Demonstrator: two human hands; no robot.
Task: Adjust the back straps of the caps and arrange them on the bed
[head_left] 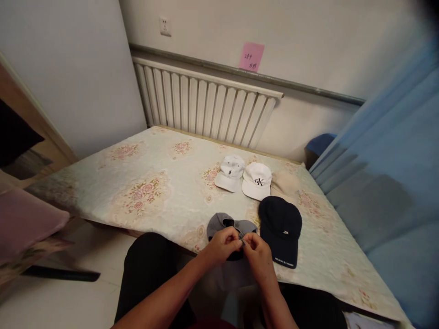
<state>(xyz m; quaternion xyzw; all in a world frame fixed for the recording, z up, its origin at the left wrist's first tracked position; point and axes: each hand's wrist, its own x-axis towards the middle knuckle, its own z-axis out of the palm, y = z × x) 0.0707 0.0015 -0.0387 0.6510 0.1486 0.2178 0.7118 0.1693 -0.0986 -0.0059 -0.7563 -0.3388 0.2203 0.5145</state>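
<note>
A grey cap (218,223) is at the near edge of the bed, its back opening facing up and away from me. My left hand (224,245) pinches the cap's back strap from the left. From the right, my right hand (256,250) pinches the same strap, fingertips almost meeting the left ones. The strap's fastening between the fingers is too small to make out. Close by on the right lies a dark navy cap (280,219) with its brim toward me. Farther back are a white cap with a small dark logo (232,170), a white CK cap (258,177) and a beige cap (285,183).
The caps lie on a floral-covered bed (178,183). Behind it stand a white radiator (206,103) and a wall with a pink note (252,56). A blue curtain (384,173) hangs along the right side. At left is a pink-covered seat (29,221).
</note>
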